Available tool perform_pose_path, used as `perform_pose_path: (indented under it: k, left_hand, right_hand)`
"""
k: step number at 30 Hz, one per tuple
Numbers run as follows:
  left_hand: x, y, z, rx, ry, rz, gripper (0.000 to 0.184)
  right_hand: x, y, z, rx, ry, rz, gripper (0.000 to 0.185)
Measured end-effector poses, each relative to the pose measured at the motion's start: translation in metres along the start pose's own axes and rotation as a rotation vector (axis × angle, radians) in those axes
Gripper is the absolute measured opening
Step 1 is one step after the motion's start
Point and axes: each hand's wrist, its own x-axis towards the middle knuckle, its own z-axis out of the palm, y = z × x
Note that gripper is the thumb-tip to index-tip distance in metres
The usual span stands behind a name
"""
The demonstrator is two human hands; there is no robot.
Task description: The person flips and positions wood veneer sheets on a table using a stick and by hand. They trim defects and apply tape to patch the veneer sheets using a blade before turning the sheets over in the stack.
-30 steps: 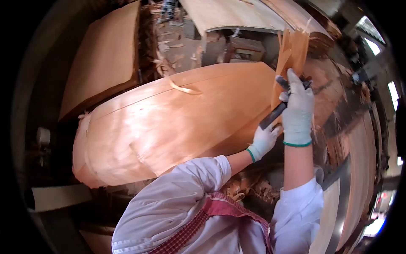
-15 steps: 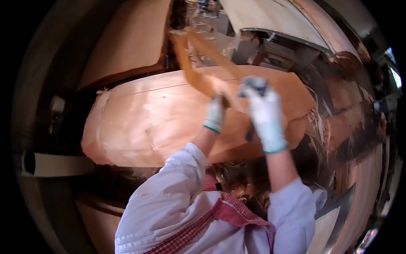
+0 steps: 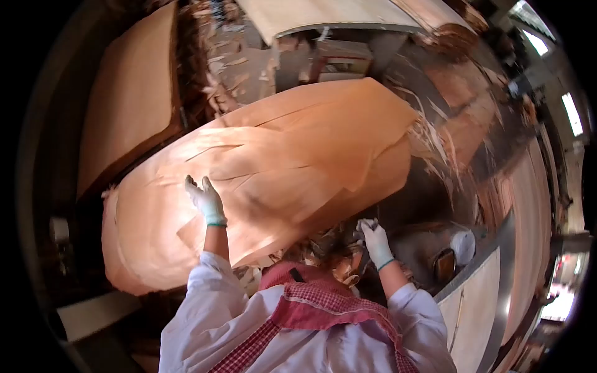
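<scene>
My left hand (image 3: 206, 200), in a white glove with grey fingertips, is at the left part of a stack of thin wood veneer sheets (image 3: 298, 180). Its fingers are apart and hold nothing. Near the stack's front edge, over a floor strewn with scraps, is my right hand (image 3: 375, 242) in a matching glove. Its fingers are curled closed; what they hold, if anything, I cannot make out. The top sheets of veneer are orange-tan, with ragged edges, overlaps and a few long splits.
Another veneer stack (image 3: 134, 87) stands at the upper left, and a pale panel (image 3: 329, 15) lies at the top. Torn veneer strips (image 3: 432, 140) hang off the right end. Wood scraps (image 3: 233, 68) litter the floor. A pale board (image 3: 469, 311) is at the lower right.
The long veneer strip at my left hand is no longer seen there. My left hand has moved left and opened; my right hand has come down towards my body. The view has turned.
</scene>
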Motion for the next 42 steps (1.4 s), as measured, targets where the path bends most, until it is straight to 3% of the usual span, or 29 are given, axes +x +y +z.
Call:
perform_pose_path:
  k: [2, 3, 6, 9, 14, 15, 17, 19, 23, 27, 28, 29, 30, 33, 34, 37, 38, 40, 42]
  left_hand:
    - [-0.026, 0.054, 0.012, 0.085, -0.187, 0.264, 0.033]
    - [-0.049, 0.084, 0.027, -0.089, -0.274, 0.38, 0.027]
    - [-0.122, 0.155, 0.075, -0.181, -0.591, 0.611, 0.024]
    - [-0.208, 0.231, 0.106, -0.325, -0.92, 0.835, 0.026]
    - [-0.353, 0.32, 0.142, -0.502, -1.424, 1.105, 0.022]
    - [-0.383, 0.332, 0.146, -0.533, -1.391, 1.26, 0.021]
    - [-0.436, 0.361, 0.156, -0.572, -1.681, 1.207, 0.021]
    - [-0.491, 0.373, 0.156, -0.606, -1.829, 1.325, 0.021]
    - [-0.606, 0.417, 0.146, -0.716, -2.201, 1.518, 0.019]
    - [-0.731, 0.428, 0.119, -0.849, -2.353, 1.83, 0.031]
    - [-0.76, 0.435, 0.104, -0.839, -2.352, 1.914, 0.042]
    - [-0.796, 0.426, 0.098, -0.84, -2.339, 1.98, 0.05]
    - [-0.827, 0.43, 0.083, -0.739, -2.238, 2.135, 0.049]
    - [-0.91, 0.411, 0.077, -0.544, -1.892, 2.495, 0.042]
    - [-0.942, 0.399, 0.08, -0.506, -1.764, 2.583, 0.039]
    - [-1.0, 0.375, 0.088, -0.582, -1.717, 2.677, 0.028]
    - [-1.007, 0.377, 0.09, -0.431, -1.969, 2.527, 0.023]
    - [-1.01, 0.401, 0.094, -0.406, -2.164, 2.423, 0.025]
    - [-0.996, 0.424, 0.116, -0.398, -2.334, 2.346, 0.027]
  right_hand:
    - [-0.01, 0.032, -0.033, 0.153, 0.061, 0.079, 0.018]
    - [-0.015, 0.048, -0.05, 0.175, 0.105, 0.11, 0.021]
    - [-0.059, 0.048, -0.079, 0.112, 0.174, 0.234, 0.028]
    - [-0.061, 0.097, -0.12, 0.233, 0.222, 0.208, 0.026]
    - [-0.082, 0.11, -0.187, 0.326, 0.38, 0.048, 0.024]
    - [-0.083, 0.107, -0.205, 0.342, 0.435, 0.063, 0.023]
    - [-0.081, 0.107, -0.237, 0.462, 0.542, 0.04, 0.023]
    - [-0.089, 0.117, -0.262, 0.656, 0.658, -0.049, 0.023]
    - [-0.114, 0.136, -0.308, 0.66, 0.926, -0.022, 0.026]
    - [-0.15, 0.169, -0.302, 0.801, 1.267, -0.052, 0.026]
    - [-0.165, 0.171, -0.296, 0.996, 1.251, 0.04, 0.025]
    - [-0.167, 0.19, -0.283, 0.999, 1.323, 0.14, 0.024]
    - [-0.169, 0.198, -0.27, 1.129, 1.448, 0.033, 0.023]
    - [-0.178, 0.201, -0.229, 1.264, 1.701, 0.2, 0.023]
    - [-0.173, 0.204, -0.215, 1.389, 1.772, 0.145, 0.024]
    - [-0.162, 0.184, -0.181, 1.509, 1.885, 0.172, 0.024]
    - [-0.157, 0.174, -0.182, 1.604, 1.892, 0.209, 0.025]
    - [-0.14, 0.154, -0.192, 1.798, 1.875, 0.281, 0.026]
    - [-0.126, 0.141, -0.21, 1.749, 1.882, 0.275, 0.026]
